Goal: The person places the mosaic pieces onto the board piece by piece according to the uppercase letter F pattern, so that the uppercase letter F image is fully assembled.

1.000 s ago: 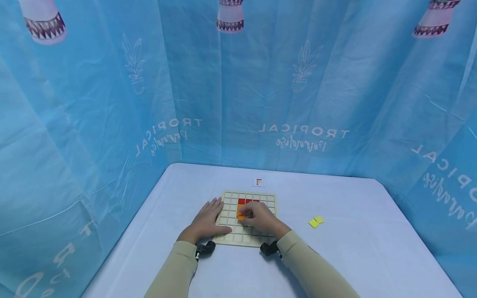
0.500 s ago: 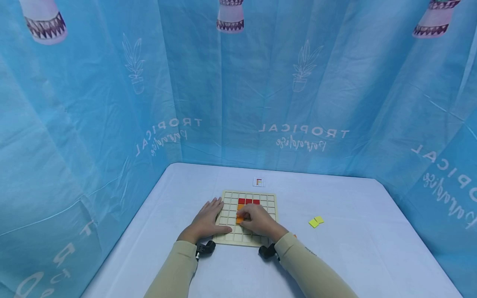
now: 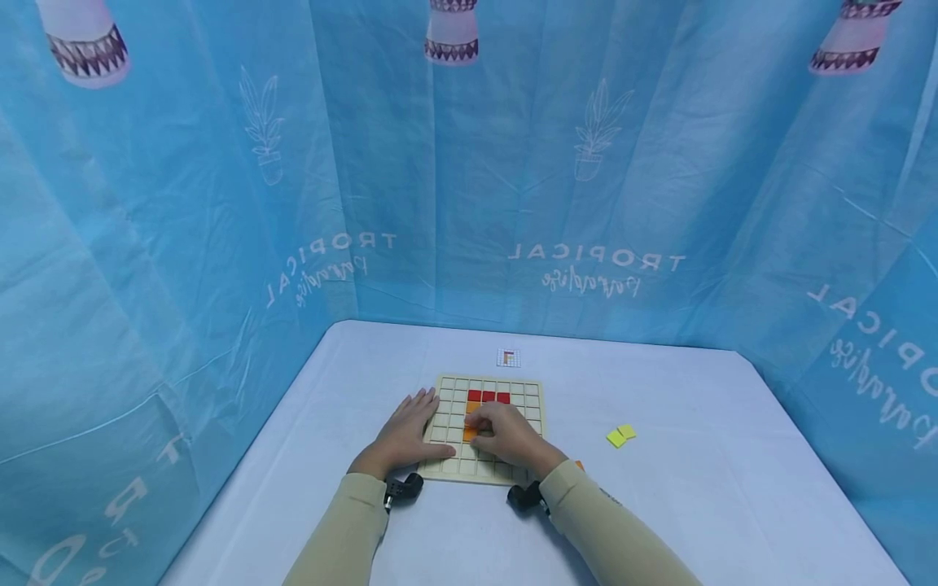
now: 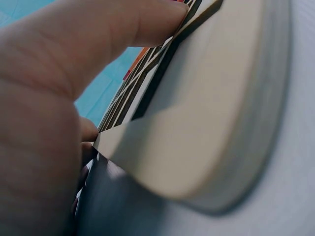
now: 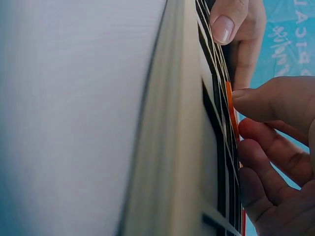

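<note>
A pale wooden grid board lies on the table. My left hand rests along its left side, fingers spread, with the thumb over the front squares. In the left wrist view that thumb reaches onto the grid. Over the middle of the board, my right hand has its thumb and curled fingertips at an orange square tile, pinching it low at the grid. Above it in the same column is another orange tile, partly covered by the fingers. Red tiles form a row behind.
Two yellow tiles lie on the white table to the right. A small printed grid card sits behind the board. A bit of orange shows beside the right sleeve. A blue curtain hangs around the table.
My right hand has shifted slightly left and down, and the orange tile at its fingers now lies flatter on the grid. Orange has come into view beside the right sleeve. The left hand stays put.
</note>
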The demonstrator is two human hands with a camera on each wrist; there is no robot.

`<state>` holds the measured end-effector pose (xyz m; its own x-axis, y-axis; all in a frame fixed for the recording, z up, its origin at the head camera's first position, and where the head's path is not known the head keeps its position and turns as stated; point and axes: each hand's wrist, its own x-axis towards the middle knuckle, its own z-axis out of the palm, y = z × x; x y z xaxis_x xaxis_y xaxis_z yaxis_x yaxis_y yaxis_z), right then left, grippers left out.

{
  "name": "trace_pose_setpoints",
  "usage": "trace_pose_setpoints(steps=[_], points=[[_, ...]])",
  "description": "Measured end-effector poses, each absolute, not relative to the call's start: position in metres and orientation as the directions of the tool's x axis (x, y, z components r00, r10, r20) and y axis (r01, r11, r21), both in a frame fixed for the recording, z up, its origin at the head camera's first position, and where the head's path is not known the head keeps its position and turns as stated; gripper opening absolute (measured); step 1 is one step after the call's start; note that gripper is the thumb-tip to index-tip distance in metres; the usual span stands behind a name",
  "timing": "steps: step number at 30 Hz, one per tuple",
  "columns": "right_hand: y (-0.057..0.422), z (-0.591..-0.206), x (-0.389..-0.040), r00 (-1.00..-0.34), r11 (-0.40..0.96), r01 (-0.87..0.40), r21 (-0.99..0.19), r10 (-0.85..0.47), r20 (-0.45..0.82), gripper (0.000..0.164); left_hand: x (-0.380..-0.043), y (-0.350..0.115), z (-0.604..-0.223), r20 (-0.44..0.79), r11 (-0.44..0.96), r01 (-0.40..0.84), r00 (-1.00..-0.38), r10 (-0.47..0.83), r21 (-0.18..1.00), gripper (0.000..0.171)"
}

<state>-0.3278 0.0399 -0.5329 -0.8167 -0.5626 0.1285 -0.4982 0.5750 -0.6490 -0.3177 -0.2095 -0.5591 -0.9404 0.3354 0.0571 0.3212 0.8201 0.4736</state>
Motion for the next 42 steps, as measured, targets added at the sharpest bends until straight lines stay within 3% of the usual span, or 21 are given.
trace_pose_setpoints(steps=[8, 16, 27, 35, 42], points=[[0.051, -0.533, -0.325, -0.841, 0.554, -0.457, -0.696, -0.523, 0.137, 0.027, -0.317, -0.211, -0.56, 0.06, 0.814, 0.331, -0.936, 0.346, 0.478, 0.12], [0.093, -0.519, -0.327, -0.885, 0.5, -0.418, -0.758, -0.411, 0.217, 0.026, -0.315, -0.209, -0.556, 0.062, 0.812, 0.321, -0.941, 0.334, 0.488, 0.118], [0.166, -0.519, -0.338, -0.955, 0.606, -0.294, -0.739, -0.211, 0.207, 0.027, -0.318, -0.208, -0.56, 0.049, 0.823, 0.304, -0.946, 0.321, 0.479, 0.12], [0.193, -0.524, -0.327, -0.967, 0.673, -0.242, -0.699, -0.229, 0.114, 0.025, -0.315, -0.209, -0.558, 0.057, 0.822, 0.302, -0.947, 0.315, 0.483, 0.12], [0.199, -0.532, -0.316, -0.955, 0.647, -0.245, -0.723, -0.29, 0.064, 0.021, -0.316, -0.206, -0.558, 0.058, 0.825, 0.297, -0.95, 0.308, 0.481, 0.121]])
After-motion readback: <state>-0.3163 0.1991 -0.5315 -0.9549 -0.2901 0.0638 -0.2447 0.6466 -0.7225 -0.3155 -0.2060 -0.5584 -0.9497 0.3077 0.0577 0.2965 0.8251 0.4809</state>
